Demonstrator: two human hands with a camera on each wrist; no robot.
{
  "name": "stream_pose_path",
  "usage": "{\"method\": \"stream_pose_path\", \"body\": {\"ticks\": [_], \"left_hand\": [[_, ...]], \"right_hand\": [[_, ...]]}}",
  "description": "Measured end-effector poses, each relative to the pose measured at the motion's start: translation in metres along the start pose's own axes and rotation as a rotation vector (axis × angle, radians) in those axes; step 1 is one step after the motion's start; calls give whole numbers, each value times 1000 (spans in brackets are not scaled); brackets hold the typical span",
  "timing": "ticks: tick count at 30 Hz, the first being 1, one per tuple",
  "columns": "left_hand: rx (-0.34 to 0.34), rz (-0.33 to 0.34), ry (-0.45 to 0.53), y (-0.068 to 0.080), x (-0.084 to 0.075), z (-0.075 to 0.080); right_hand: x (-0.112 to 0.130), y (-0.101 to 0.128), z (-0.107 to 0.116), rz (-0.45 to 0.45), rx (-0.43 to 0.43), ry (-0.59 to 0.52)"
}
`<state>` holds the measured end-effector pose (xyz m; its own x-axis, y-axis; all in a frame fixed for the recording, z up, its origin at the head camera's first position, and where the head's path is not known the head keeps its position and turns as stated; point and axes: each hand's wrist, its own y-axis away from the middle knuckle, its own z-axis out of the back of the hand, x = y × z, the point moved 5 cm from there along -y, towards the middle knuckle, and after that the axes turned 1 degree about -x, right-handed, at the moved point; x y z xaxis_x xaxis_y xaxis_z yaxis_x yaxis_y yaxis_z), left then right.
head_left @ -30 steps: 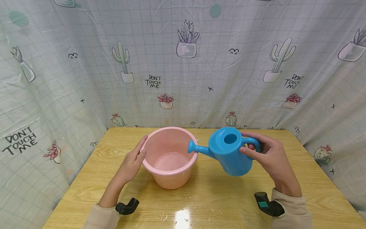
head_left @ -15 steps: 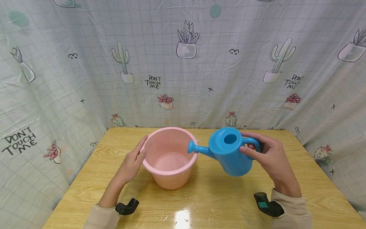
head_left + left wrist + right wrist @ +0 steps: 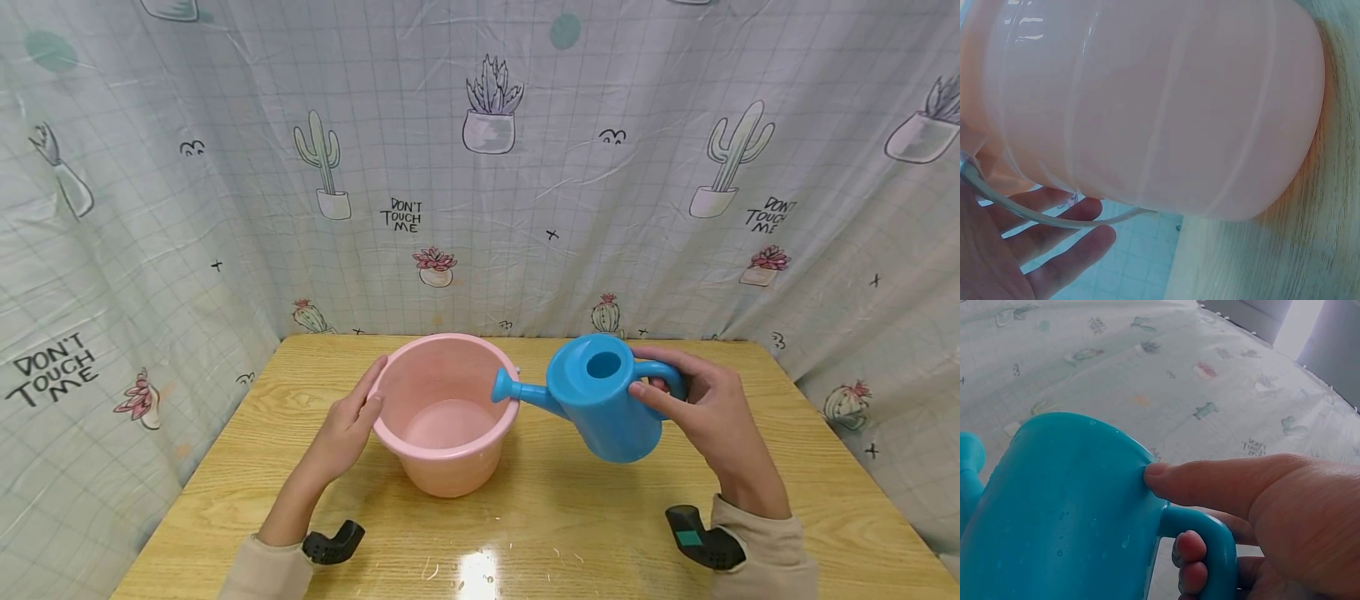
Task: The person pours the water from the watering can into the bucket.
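Behind, cactus curtain (image 3: pixel 480 167); right hand (image 3: pixel 705 408) gripping watering can (image 3: pixel 600 408), left hand (image 3: pixel 348 425) flat against bucket (image 3: pixel 446 412).

pink bucket (image 3: pixel 1147 106) rim cut off at top edge, blue watering can (image 3: pixel 1054 512) spout cropped left

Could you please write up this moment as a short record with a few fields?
Setting: wooden table in front of a cactus-print curtain
Left hand: rests flat against the outer wall of the pink bucket, fingers straight, near the rim
Right hand: grips the handle of the blue can, thumb on its body
Can: lifted and tilted, spout at the bucket's right rim
Bucket: upright on the table; a thin wire bail hangs by the left hand
Water stream: none visible
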<state>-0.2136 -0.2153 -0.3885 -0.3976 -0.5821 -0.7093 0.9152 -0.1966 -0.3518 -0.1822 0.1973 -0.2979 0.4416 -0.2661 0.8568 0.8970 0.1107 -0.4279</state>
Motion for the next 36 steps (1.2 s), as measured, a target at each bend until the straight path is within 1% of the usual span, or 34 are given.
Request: {"method": "stream_pose_path", "body": {"ticks": [22, 29, 36], "left_hand": [[-2, -10, -3, 0, 1, 0], [0, -8, 2, 0, 0, 0], [-1, -8, 2, -1, 0, 0]], "right_hand": [[3, 1, 0, 10, -12, 27], [1, 1, 0, 0, -4, 31], [2, 0, 1, 28, 6, 47]]}}
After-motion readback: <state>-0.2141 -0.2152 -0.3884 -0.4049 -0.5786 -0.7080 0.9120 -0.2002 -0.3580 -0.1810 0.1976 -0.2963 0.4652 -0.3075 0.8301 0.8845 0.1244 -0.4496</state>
